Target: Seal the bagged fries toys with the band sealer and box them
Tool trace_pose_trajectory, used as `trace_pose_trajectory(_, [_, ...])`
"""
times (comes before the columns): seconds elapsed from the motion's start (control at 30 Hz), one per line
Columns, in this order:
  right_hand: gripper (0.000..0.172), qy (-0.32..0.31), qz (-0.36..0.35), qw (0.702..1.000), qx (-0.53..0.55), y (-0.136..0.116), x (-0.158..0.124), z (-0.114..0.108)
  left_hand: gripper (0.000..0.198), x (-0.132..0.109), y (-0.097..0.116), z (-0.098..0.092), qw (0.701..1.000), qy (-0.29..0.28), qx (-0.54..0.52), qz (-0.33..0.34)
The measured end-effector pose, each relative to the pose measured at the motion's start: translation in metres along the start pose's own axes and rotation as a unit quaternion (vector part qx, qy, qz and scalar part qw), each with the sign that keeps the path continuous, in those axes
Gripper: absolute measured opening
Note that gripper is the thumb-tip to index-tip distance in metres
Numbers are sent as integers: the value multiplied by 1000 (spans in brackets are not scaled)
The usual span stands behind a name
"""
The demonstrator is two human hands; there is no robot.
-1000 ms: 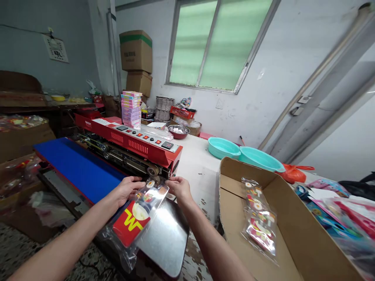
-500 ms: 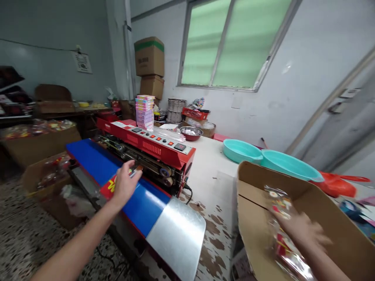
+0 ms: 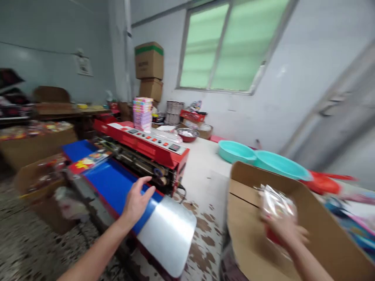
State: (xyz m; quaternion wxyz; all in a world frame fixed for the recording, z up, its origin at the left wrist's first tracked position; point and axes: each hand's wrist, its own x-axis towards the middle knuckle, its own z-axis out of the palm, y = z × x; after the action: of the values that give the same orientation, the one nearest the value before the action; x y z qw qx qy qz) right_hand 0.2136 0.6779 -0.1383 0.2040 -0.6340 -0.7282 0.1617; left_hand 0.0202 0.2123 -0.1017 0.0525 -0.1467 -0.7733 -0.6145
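Note:
My left hand (image 3: pixel 137 200) hovers over the blue conveyor belt (image 3: pixel 109 181) of a red sealing machine (image 3: pixel 140 138), fingers apart and nothing in them. Further left on the belt lies a flat, colourful packet (image 3: pixel 88 162) with a red and yellow end, close against the machine's rollers. Inside the open cardboard box (image 3: pixel 244 218) at the right, my right hand (image 3: pixel 288 232) is closed on a shiny clear plastic packet (image 3: pixel 277 203). Motion blurs that hand, and the packet's contents cannot be made out beyond some red.
A metal plate (image 3: pixel 168 234) extends the belt's near end. Two turquoise basins (image 3: pixel 237 151) stand behind the box, beside a red plastic item (image 3: pixel 324 182). Stacked small boxes (image 3: pixel 142 115) rise behind the machine. Below the belt's left side sits a carton of packets (image 3: pixel 32 171).
My left hand has let go of the colourful packet and moved right along the belt. The packet has shifted left. My right hand has closed on a clear packet in the box.

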Motion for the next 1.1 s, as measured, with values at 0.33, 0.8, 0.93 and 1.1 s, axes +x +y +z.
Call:
trace_pose_trajectory(0.33, [102,2,-186,980,72,-87,-82,-72,48,-5,-8,21,993,-89,22,-70])
trace_pose_trajectory(0.8, [113,-186,-409,855,258,-119,-273,-66,72,-30,81,61,864,-308,-364,-162])
trace_pose_trajectory(0.93, [113,-240,-342,845,334,-123,-258,-69,58,-27,68,45,852,-352,-336,-193])
trace_pose_trajectory(1.1, [87,-385,-307,785,377,-145,-220,-95,55,-37,55,25,814,-422,-326,-229])
